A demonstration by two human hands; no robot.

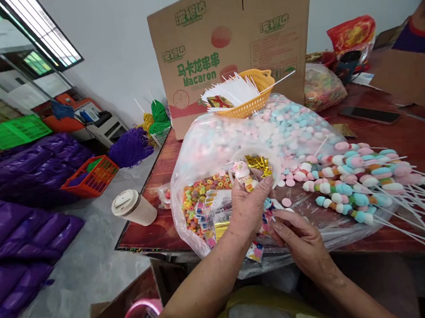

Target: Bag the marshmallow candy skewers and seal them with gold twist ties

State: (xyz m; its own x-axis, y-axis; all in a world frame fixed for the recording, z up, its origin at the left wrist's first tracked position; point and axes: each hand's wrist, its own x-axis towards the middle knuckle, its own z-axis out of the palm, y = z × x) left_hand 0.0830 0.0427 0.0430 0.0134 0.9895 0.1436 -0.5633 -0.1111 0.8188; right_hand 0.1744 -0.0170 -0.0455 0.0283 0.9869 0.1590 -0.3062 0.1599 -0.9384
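My left hand (249, 205) is closed around a candy skewer (242, 171), whose pink, white and orange top pokes out above the fingers. Just below it, my right hand (300, 237) pinches with thumb and fingertips; a small pale tip shows there, too small to name. Behind the left hand a clear round tub (272, 152) holds gold twist ties (258, 163). Printed plastic packets (215, 207) and ring-shaped candies (192, 197) lie left of the hands. To the right, several finished marshmallow skewers (358, 177) are piled, white sticks pointing right.
A large clear bag of pastel candies (292, 118) covers the table's middle. On it rests a yellow basket (247, 108) of white sticks. Behind stands a cardboard box (198, 42). A lidded cup (135, 208) is near the left edge, a phone (370, 115) at right.
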